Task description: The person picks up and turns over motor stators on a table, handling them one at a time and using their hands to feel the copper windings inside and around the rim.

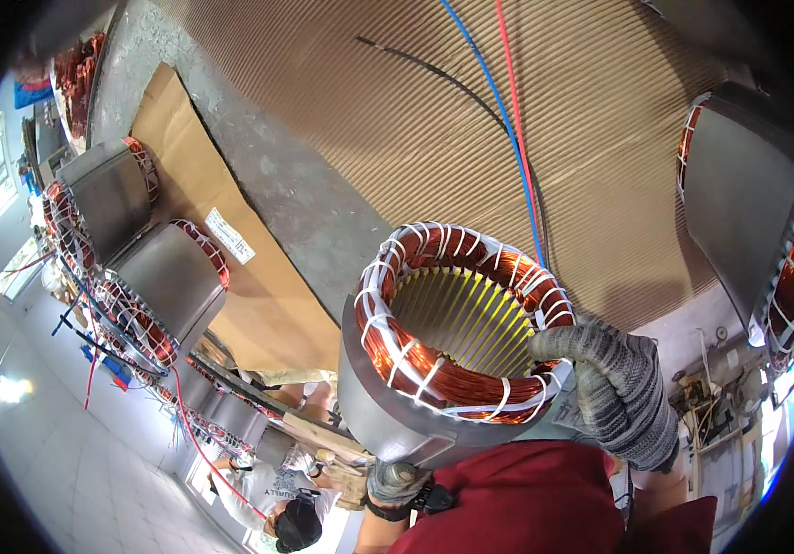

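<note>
A motor stator (pixel 452 415) stands tilted in front of me, a grey steel cylinder with copper windings (pixel 443 380) laced in white cord around its upper end. Yellow slot liners (pixel 460 314) line its bore. My right hand (pixel 614 388), in a grey knitted glove, grips the winding rim on the right, its fingertips at the inner edge of the bore. Low against the stator's near left side is my left hand (pixel 395 482), also gloved, with a black watch at the wrist. Its fingers are mostly hidden.
Blue lead (pixel 484 65) and red lead (pixel 512 83) wires run across corrugated cardboard (pixel 323 55) behind the stator. Another stator (pixel 743 208) lies at the right; several more (pixel 170 277) lie at the left by a flat cardboard piece (pixel 230 231). Another person (pixel 290 503) is at lower left.
</note>
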A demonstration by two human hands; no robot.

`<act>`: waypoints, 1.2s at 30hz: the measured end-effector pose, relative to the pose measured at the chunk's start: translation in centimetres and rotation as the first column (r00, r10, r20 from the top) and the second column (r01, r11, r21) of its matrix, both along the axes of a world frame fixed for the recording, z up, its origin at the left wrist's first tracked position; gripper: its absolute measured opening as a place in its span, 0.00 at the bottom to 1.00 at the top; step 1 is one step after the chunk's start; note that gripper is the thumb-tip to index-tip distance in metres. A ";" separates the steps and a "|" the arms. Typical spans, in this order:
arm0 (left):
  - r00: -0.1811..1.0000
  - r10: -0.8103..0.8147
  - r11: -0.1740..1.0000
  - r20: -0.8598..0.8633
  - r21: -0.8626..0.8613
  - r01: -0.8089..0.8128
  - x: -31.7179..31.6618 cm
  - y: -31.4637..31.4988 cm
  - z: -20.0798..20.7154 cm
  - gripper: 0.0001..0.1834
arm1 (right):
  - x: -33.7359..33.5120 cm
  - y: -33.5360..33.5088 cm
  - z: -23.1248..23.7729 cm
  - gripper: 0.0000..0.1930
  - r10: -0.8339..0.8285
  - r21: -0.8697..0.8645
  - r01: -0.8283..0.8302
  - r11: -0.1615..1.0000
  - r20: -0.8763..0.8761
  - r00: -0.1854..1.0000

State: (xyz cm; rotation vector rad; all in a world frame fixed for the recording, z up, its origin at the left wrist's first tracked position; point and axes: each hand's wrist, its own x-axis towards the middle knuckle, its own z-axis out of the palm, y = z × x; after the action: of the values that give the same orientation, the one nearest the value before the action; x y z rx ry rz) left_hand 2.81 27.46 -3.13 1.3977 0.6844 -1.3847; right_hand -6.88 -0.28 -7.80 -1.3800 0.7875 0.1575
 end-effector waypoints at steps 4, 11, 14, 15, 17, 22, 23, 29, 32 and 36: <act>0.999 -0.025 1.000 0.037 -0.018 0.025 0.2 -0.9 0.4 0.45 | -0.1 0.7 -0.3 0.15 -0.040 -0.125 0.039 0.991 -0.001 0.999; 0.986 0.032 0.996 0.162 0.074 -0.044 1.2 -1.5 0.2 0.48 | -0.1 1.2 -0.4 0.14 -0.189 -0.049 0.195 0.980 0.102 0.977; 0.958 0.148 0.982 0.247 0.079 -0.172 2.2 -2.2 -0.2 0.47 | -0.1 1.5 -0.4 0.14 -0.317 0.132 0.312 0.941 0.015 0.948; 0.942 0.177 0.975 0.287 0.078 -0.207 2.5 -2.5 -0.4 0.46 | -0.1 1.6 -0.4 0.15 -0.372 0.214 0.371 0.904 -0.037 0.927; 0.901 0.219 0.961 0.376 0.078 -0.266 3.1 -2.9 -0.6 0.46 | 0.2 1.3 -0.5 0.14 -0.409 0.273 0.420 0.865 -0.100 0.907; 0.811 0.239 0.945 0.534 0.064 -0.321 4.9 -3.5 -1.6 0.44 | 0.7 1.6 -3.1 0.16 -0.213 0.181 0.234 0.955 -0.125 0.969; 0.811 0.236 0.945 0.536 0.068 -0.319 5.1 -3.5 -1.8 0.44 | 1.1 2.0 -3.3 0.16 -0.278 0.240 0.312 0.919 -0.168 0.946; 0.907 -0.220 0.959 0.360 0.248 0.134 2.4 -1.0 -1.6 0.42 | 3.3 2.3 -5.5 0.29 -0.296 0.334 0.271 0.903 0.024 0.955; 0.721 -0.623 0.782 0.304 0.281 0.557 1.1 0.8 -1.4 0.35 | 4.6 2.1 -5.7 0.24 -0.351 0.620 0.220 0.753 0.096 0.932; 0.954 0.136 0.984 0.267 0.075 -0.162 1.2 -2.0 -1.2 0.44 | 6.0 1.6 -5.3 0.18 -0.264 0.568 0.171 0.805 0.086 0.961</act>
State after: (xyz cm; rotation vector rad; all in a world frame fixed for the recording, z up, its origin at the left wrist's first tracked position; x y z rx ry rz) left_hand 3.99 25.44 -4.37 1.5376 0.6740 -1.0379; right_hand -0.91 1.33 -13.13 -0.7265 0.6861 0.0822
